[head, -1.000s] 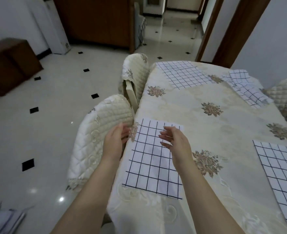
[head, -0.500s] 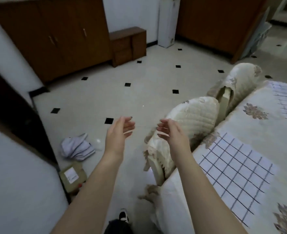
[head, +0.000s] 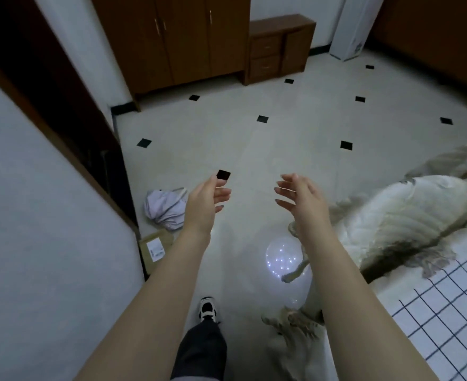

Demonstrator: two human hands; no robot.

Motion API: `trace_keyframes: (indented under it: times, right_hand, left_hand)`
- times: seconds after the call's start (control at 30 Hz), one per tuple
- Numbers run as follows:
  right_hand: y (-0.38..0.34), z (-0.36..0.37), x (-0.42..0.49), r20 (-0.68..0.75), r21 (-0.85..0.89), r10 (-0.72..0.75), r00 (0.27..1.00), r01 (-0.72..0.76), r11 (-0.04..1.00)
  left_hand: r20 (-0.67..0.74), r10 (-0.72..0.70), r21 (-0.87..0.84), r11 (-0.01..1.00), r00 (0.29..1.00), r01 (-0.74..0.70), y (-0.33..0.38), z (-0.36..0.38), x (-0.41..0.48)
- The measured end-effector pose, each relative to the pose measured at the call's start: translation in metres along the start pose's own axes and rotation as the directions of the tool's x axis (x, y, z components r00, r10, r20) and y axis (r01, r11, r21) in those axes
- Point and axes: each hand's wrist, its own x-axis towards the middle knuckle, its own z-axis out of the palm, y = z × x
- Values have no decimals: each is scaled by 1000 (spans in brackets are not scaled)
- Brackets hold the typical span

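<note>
Your left hand [head: 204, 204] and right hand [head: 301, 202] hover empty, fingers [head: 222, 193] relaxed, over the floor [head: 281, 127]; step toward the crumpled cloth bundle [head: 165, 209] and crouch before grasping.

The tiled floor [head: 281, 149] bears a white cloth bundle [head: 164, 207] and a cardboard parcel [head: 155, 247].

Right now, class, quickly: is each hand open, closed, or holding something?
Left hand: open, fingers relaxed, holding nothing.
Right hand: open, fingers loosely spread, holding nothing.
</note>
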Motion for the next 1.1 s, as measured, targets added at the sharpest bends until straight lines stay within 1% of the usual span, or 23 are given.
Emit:
trace_keyframes:
  times: [0.17,0.27,0.43,0.57,0.7,0.9,1.0,1.1]
  right_hand:
    - [23,26,44,-74,-59,83,994,-88,994]
    - [30,44,72,-121,-61,120,985,-128,990]
    - [27,71,121,-169,-45,115,979,-125,991]
    - [23,77,150,-222,-27,110,969,-119,992]
    - [19,71,179,-291,-19,115,950,-126,992]
    - [16,54,237,-369,9,107,923,-111,994]
    - [16,38,274,-416,32,114,902,-110,993]
    - [6,15,319,-466,58,109,878,-93,994]
  left_hand:
    - [48,-76,23,997,996,75,-8,-6,69]
    - [80,-96,25,995,992,94,-5,-10,113]
    - [126,-98,12,995,987,97,16,-16,175]
    - [169,-115,22,993,979,113,25,-5,211]
    - [238,-150,42,989,960,144,26,16,242]
    - [293,-166,84,985,942,148,32,63,296]
    - [337,-191,123,980,922,159,34,101,331]
    - [392,-190,152,978,900,140,41,150,368]
